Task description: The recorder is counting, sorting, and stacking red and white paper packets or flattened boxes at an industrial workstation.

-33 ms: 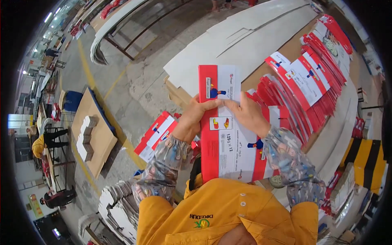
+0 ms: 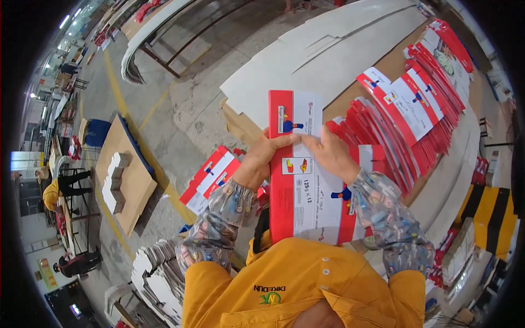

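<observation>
A red and white printed cardboard carton point(image 2: 303, 205), flat and unfilled in look, stands in front of my body with its long side running away from me. My left hand point(image 2: 268, 156) grips its left edge, thumb lying across the face. From the right, my right hand point(image 2: 332, 153) holds it with the thumb on the printed side, close to the left thumb. The other fingers of both hands are mostly hidden behind the board. Patterned sleeve covers wrap both forearms.
At right, a fanned stack of similar red and white cartons point(image 2: 407, 112) lies on a table beside large pale sheets point(image 2: 306, 54). More cartons point(image 2: 210, 177) lie low at left. Grey-white cut pieces point(image 2: 116, 183) rest on a brown board point(image 2: 134, 205). A co-worker in yellow point(image 2: 52, 194) bends at far left.
The carton's top edge sits very slightly lower and further right in the picture. Both hands keep the same hold.
</observation>
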`<state>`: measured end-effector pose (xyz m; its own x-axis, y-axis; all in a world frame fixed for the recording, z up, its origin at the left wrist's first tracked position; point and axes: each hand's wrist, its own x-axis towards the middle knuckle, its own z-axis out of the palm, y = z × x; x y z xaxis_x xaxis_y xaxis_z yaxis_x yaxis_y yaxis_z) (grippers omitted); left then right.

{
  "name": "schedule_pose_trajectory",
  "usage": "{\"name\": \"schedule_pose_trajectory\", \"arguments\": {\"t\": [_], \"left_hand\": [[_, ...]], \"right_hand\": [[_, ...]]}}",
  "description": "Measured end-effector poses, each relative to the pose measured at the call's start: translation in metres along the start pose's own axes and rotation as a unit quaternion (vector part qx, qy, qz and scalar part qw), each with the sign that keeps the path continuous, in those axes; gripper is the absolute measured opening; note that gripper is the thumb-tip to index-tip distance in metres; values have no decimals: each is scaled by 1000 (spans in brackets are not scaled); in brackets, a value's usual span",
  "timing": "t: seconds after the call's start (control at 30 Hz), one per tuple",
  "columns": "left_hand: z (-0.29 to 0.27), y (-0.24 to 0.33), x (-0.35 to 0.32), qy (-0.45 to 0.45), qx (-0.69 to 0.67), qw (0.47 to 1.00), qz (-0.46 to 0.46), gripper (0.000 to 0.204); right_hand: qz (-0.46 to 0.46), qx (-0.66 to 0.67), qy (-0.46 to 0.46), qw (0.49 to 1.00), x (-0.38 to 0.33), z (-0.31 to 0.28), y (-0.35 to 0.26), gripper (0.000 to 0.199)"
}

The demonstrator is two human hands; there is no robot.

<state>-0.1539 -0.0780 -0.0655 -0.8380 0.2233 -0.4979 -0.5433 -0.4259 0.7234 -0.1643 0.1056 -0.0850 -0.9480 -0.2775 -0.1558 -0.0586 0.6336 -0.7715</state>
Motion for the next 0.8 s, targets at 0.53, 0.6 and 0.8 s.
{"name": "schedule_pose_trajectory", "arguments": {"t": [0.53, 0.6, 0.8], "left_hand": [[-12, -29, -15, 62, 24, 997, -39, 39], [0, -26, -12, 47, 48, 998, -22, 36], [38, -22, -43, 56, 163, 984, 43, 42]], "right_hand": [[-12, 24, 107, 994, -43, 36, 15, 51], [-9, 42, 117, 992, -46, 28, 14, 50], [-68, 14, 233, 970, -80, 21, 1, 53]]}}
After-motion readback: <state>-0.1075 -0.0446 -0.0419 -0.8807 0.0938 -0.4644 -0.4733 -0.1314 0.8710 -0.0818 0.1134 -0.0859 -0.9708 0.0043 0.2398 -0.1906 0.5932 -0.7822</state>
